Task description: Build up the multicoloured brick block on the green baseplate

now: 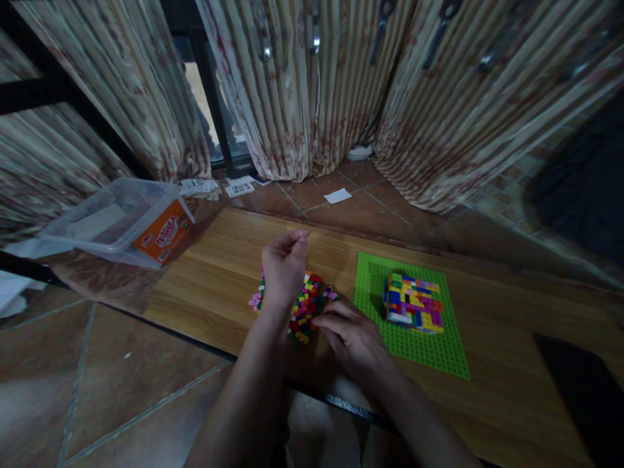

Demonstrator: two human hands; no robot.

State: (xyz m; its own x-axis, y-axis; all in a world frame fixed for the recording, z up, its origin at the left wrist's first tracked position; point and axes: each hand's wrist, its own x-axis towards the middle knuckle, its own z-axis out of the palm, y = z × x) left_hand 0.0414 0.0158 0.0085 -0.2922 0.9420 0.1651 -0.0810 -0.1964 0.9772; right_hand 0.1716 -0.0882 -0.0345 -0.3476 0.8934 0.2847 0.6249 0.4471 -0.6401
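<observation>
A heap of small coloured bricks (308,304) lies on the wooden table (219,273). My left hand (284,266) hovers over the heap's left part, fingers curled and pinched together; what they hold, if anything, is too small to see. My right hand (351,339) rests on the heap's right edge, fingers bent down among the bricks. To the right, a multicoloured brick block (413,302) stands on a green baseplate (370,279).
A clear plastic tub with an orange label (121,221) sits tilted at the table's left end. Striped curtains (302,84) hang behind. Papers and cards (238,188) lie on the tiled floor. A dark object (580,377) covers the table's right corner.
</observation>
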